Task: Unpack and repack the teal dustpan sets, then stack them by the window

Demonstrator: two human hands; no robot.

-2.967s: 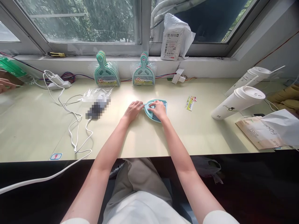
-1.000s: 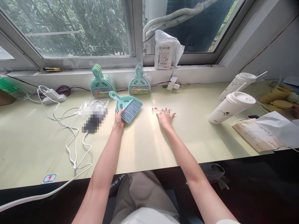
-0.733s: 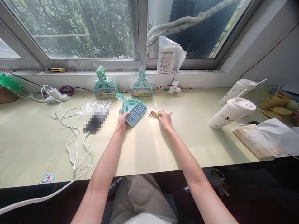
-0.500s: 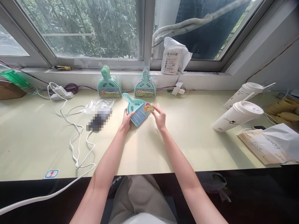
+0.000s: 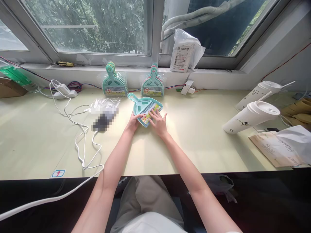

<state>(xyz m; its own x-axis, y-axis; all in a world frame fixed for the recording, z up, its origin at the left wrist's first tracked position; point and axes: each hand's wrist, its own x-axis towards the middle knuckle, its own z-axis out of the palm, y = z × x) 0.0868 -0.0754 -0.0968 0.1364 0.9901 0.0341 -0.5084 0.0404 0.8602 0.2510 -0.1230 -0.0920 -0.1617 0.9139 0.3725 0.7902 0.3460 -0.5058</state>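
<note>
A mint-green mini dustpan and brush set is tilted over the table, its handle toward the upper left. Across its bristles lies a colourful printed label. My left hand grips the dustpan's lower left edge, thumb on top near the label's end. On the label rest the spread fingers of my right hand, pressing it flat. Behind, against the wall, stand a left stack of wrapped dustpan sets and a right stack of wrapped dustpan sets.
White cables and a clear plastic bag lie at left, beside a blurred dark object. At right are white cups and a paper bag. A wrapped package and a yellow cutter sit on the sill.
My right hand has brought the label from the dustpan's right side onto the bristles, and its fingers have spread over it. My left hand still holds the dustpan. The view has shifted slightly.
</note>
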